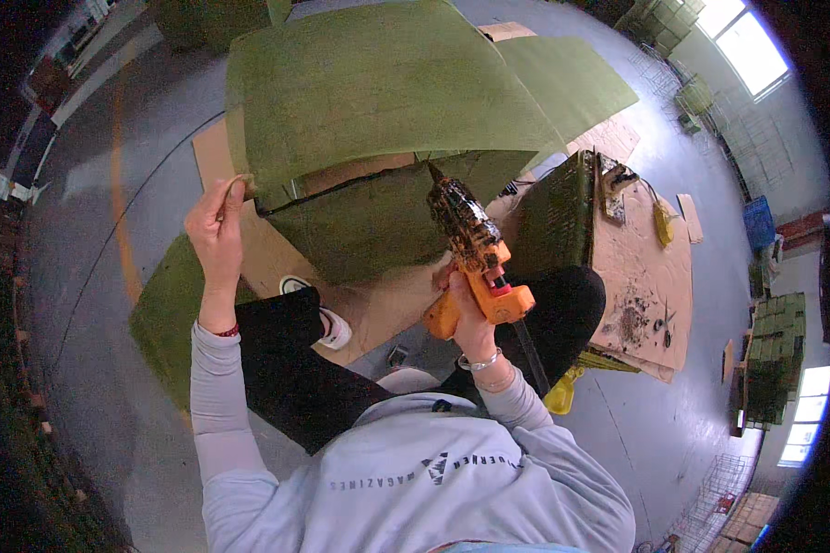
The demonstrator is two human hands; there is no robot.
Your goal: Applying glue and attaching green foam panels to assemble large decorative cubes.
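Note:
My left hand point(216, 226) is closed, its thumb and fingers pinching the near left corner of a large translucent green mesh sheet point(378, 88). The sheet's near edge is lifted over a green mesh-covered piece point(360, 230), whose upper edge carries a dark strip point(341, 190). My right hand point(471, 323) is wrapped round the handle of an orange glue gun point(507, 302). Dark residue cakes the gun's front half, and its tip points up and away, just below the sheet's near edge. A cable hangs from the gun's rear beside my wrist.
Cardboard point(392, 309) lies on the floor under the work, near my shoe point(336, 329). To the right, a green block topped with stained cardboard point(646, 267) bears scissors point(668, 324) and a yellow item point(663, 224). A black cable point(138, 198) crosses the floor at left.

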